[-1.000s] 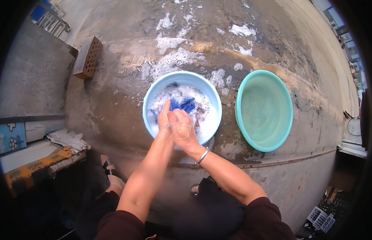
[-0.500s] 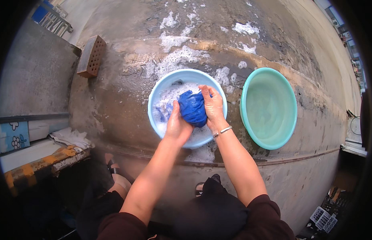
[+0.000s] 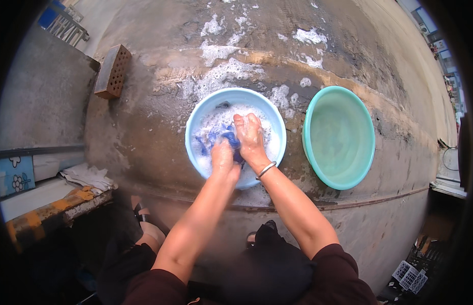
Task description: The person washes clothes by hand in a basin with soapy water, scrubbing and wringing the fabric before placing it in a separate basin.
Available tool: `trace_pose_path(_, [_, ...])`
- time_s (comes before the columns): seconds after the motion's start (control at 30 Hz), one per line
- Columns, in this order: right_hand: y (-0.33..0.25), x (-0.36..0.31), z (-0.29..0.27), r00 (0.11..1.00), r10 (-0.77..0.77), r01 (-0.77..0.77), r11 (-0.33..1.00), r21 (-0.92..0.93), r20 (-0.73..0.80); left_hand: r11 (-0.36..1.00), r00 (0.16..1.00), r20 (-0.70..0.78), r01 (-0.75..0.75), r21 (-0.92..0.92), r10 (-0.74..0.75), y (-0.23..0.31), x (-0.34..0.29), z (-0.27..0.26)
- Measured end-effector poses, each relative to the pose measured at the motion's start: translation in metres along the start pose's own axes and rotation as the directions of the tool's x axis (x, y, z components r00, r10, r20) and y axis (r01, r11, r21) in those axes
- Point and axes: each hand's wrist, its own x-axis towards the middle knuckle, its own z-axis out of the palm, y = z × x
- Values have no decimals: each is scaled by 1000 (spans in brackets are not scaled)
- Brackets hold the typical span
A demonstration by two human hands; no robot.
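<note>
Soapy water with white foam (image 3: 259,119) stands in a light blue basin (image 3: 192,122) in front of me. Down in the suds a wet blue cloth (image 3: 230,139) is bunched between my hands, partly under foam. My left hand (image 3: 224,158) grips its near side, fingers partly hidden by suds and cloth. On the other side my right hand (image 3: 250,138), with curled foamy fingers and a silver bangle (image 3: 266,170) at the wrist, closes on the cloth. A small dark piece (image 3: 223,105) shows at the basin's far wall.
To the right stands a green basin (image 3: 371,147) of nearly clear water. A perforated brick (image 3: 114,72) lies at the far left. Foam patches (image 3: 231,73) spread over the wet concrete (image 3: 145,127). White cloths (image 3: 89,174) lie on a ledge at left; a white crate (image 3: 409,276) sits lower right.
My hands have lowered the bunched blue cloth from above the basin into the suds. My right hand's fingers have curled in, and much of the cloth is now hidden.
</note>
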Motion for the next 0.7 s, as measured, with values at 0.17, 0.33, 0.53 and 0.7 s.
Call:
trace_pose_path(0.17, [-26,-27,4,979,-47,21,991,132,197,997,997,8,74,-8,-74,9,10,-25])
trace_pose_path(0.33, [-24,-9,-3,976,63,-91,988,129,208,996,1000,-20,-13,90,15,1,16,-24])
trace_pose_path(0.53, [4,4,-34,826,96,-444,717,537,555,987,984,100,143,78,-151,15,-9,-1])
trace_pose_path(0.7, [1,0,-44,716,57,-601,557,573,696,974,914,339,195,114,-223,15,0,-14])
